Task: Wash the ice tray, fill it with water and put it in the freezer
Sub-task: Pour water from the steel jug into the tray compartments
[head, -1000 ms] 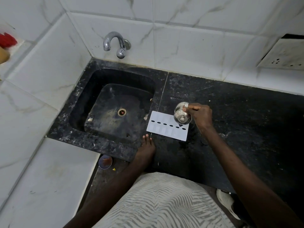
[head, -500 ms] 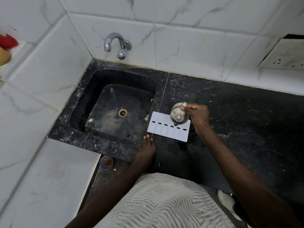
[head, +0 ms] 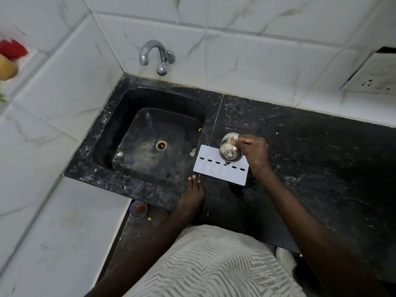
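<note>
The white ice tray [head: 216, 170] lies flat on the black stone desk [head: 310, 157], just to the right of the sink [head: 96, 168], with one short end close to the basin's rim. A row of six dark oval holes runs along its flat top. The right hand [head: 255, 151] grips a small steel pot [head: 230, 150], fingers [head: 242, 140] curled round its rim, and holds it tipped on its side above the tray's far edge. The pot's lower lip hangs over the fourth hole from the left, where a thin glint of water seems to show. The left hand [head: 192, 196] rests flat on the desk with fingers [head: 194, 181] straight and together, their tips just beside the tray's near left corner; whether they touch it I cannot tell. A curved chrome tap [head: 156, 54] juts from the marbled white wall tiles above the sink. A white socket plate [head: 377, 76] sits on the wall at far right, and a small round cup [head: 138, 209] stands below the desk's front edge.
</note>
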{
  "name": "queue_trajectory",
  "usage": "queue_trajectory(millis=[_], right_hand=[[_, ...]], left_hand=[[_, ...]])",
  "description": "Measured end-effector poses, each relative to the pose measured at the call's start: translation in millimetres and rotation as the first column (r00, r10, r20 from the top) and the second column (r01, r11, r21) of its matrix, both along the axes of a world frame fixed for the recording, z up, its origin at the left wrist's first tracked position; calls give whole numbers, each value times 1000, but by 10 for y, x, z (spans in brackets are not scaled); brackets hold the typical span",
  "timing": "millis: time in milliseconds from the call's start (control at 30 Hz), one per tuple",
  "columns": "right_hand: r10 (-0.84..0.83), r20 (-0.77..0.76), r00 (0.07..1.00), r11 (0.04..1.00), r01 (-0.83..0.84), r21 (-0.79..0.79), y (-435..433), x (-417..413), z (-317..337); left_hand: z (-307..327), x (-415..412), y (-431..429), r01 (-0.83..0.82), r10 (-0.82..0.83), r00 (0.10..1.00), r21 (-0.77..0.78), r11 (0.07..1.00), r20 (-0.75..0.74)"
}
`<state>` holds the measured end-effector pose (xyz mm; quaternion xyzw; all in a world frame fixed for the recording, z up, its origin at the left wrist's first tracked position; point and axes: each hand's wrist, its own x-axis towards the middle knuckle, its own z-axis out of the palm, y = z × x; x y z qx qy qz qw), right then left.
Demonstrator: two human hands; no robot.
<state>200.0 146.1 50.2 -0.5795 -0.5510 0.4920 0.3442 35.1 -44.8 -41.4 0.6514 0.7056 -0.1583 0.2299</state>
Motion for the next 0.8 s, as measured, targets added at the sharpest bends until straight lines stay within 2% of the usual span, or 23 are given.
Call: queue_trajectory(millis=[567,800], right_hand=[[-15,-14,1000,1000,15,-25,75,-50,-38],[-100,-127,987,976,73,-207,77,-131,77]], left_hand=[[-21,-12,9,8,-8,1000,-13,1000,2],[-70,-23,-12,8,-9,1000,4,1000,16]])
